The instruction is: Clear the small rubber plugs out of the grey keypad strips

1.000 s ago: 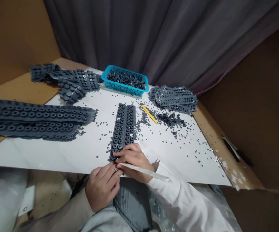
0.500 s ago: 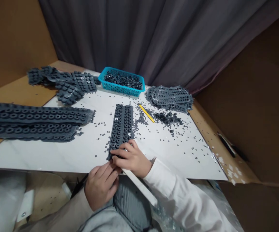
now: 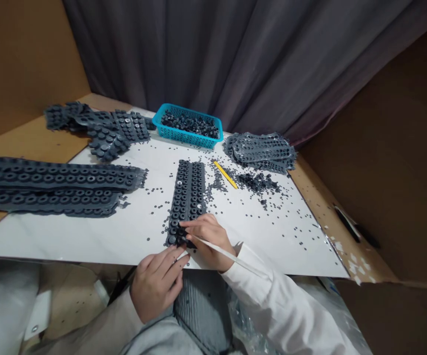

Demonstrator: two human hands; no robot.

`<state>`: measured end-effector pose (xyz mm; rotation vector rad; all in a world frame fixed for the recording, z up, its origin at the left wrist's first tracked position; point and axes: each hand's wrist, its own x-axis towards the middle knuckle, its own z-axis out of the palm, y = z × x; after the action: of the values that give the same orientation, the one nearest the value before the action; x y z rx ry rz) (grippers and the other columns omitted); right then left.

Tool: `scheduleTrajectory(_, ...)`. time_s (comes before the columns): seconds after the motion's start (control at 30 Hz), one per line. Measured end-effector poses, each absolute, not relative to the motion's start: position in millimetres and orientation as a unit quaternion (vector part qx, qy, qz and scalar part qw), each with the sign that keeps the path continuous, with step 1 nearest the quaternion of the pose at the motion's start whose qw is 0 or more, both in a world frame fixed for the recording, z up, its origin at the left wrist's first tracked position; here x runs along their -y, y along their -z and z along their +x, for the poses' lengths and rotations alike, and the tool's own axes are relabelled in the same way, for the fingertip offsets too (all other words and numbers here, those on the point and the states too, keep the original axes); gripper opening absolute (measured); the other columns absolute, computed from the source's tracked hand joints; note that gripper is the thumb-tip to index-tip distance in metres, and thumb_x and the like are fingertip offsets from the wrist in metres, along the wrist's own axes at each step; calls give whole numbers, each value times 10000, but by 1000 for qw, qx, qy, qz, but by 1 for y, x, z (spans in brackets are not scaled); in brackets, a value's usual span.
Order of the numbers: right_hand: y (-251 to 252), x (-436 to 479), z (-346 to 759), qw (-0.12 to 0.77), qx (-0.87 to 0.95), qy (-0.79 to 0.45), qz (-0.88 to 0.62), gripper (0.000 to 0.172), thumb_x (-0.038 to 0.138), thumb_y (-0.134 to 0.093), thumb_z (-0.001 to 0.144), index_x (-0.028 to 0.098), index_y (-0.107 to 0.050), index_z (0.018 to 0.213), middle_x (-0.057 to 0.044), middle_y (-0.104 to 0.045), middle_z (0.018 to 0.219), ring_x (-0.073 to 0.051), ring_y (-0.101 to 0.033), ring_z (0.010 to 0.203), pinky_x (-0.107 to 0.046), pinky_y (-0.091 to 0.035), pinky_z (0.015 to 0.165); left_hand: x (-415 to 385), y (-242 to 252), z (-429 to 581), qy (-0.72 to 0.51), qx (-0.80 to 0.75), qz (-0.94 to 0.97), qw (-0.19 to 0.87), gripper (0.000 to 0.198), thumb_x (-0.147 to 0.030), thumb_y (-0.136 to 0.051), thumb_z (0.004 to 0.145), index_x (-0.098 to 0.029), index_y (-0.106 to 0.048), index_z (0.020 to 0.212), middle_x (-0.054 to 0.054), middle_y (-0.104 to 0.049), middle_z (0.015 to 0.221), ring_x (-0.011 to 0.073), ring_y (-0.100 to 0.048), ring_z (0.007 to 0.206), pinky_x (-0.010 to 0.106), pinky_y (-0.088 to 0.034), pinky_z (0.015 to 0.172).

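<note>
Rubber keypad strip (image 3: 187, 203) lies flat on the white board (image 3: 272, 246), long axis pointing away from the person, near end right at the fingers of the right hand (image 3: 208, 244). Right hand is curled over that end, fingers bunched on the dark keys. A flat white strip (image 3: 228, 255) runs from the fingers back along the wrist toward the white sleeve; looks held in that hand, exact grip hidden. Left hand (image 3: 158, 283) sits just below, at the board's near edge, fingers extended and loosely together, nothing visibly pinched, tips close to the white strip's end.

Beyond the hands: small dark rubber discs scattered right of the keypad strip, a heap of dark rubber bits (image 3: 257, 182) and a yellow stick (image 3: 225, 174) nearby. Farther out, a blue plastic basket (image 3: 187, 125) full of dark rubber pieces. Stacked keypad strips (image 3: 51, 182) to the left, a tangled pile (image 3: 104, 129) far left, another stack (image 3: 260, 153) far right.
</note>
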<state>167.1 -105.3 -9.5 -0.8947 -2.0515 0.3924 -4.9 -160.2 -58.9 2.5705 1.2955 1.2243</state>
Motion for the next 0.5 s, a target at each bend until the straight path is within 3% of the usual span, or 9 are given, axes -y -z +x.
scheduleTrajectory(0.17,10,109,167,371,840,-229,-323,156,328,-521,932,215,-613,876,-56,-739,1007,-169,-587,903,-347,-433,848,161,59,-6,-394,-409,823,-12,206,-197,-483,887,-207,-674,962,54,-724,960,195,-630,944,327,-377,811)
scheduleTrajectory(0.5,12,108,168,316,864,-201,-336,136,310,-568,909,209,-643,856,-36,-732,1047,-168,-544,980,-339,-409,897,160,57,-6,-392,-411,823,-25,206,-173,-485,870,-207,-676,937,53,-722,930,186,-637,903,321,-388,794)
